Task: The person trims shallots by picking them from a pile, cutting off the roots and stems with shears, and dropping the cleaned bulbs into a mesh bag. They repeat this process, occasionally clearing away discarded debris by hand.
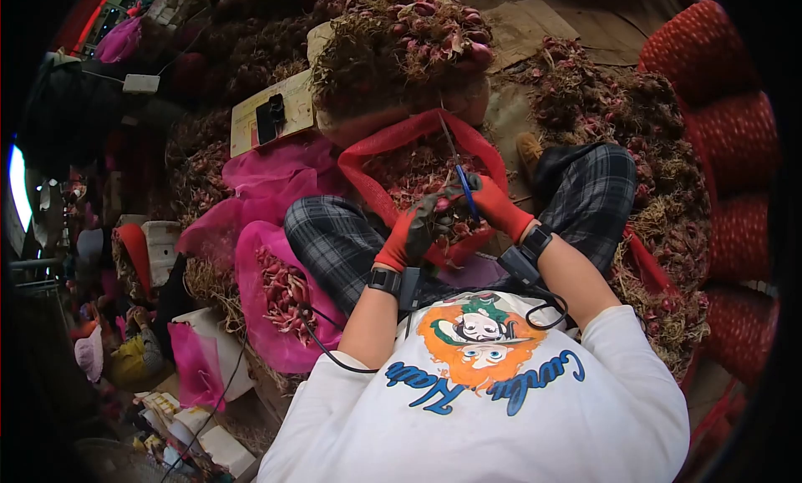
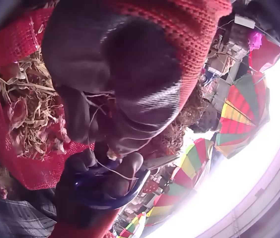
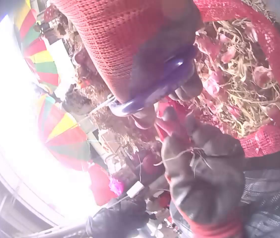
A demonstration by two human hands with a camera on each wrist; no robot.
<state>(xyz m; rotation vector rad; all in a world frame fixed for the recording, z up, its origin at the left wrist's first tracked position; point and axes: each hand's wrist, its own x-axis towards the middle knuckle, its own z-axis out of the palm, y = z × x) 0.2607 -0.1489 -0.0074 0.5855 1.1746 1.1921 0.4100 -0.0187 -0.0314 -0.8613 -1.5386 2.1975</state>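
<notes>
Heaped onions [image 1: 409, 45] fill the background. Between the gloved hands, the left hand [image 1: 415, 232] pinches a small onion [image 1: 442, 205]; the right hand [image 1: 494, 203] grips blue-handled scissors [image 1: 465, 185]. Beneath them sits a red net bag [image 1: 357, 161]; leftward, a pink net bag [image 1: 288, 354] of onions.

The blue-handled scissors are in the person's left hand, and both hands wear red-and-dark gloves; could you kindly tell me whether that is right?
Not quite: the head view shows the blue-handled scissors in the right hand, not the left hand. Both hands do wear red-and-dark gloves.
</notes>
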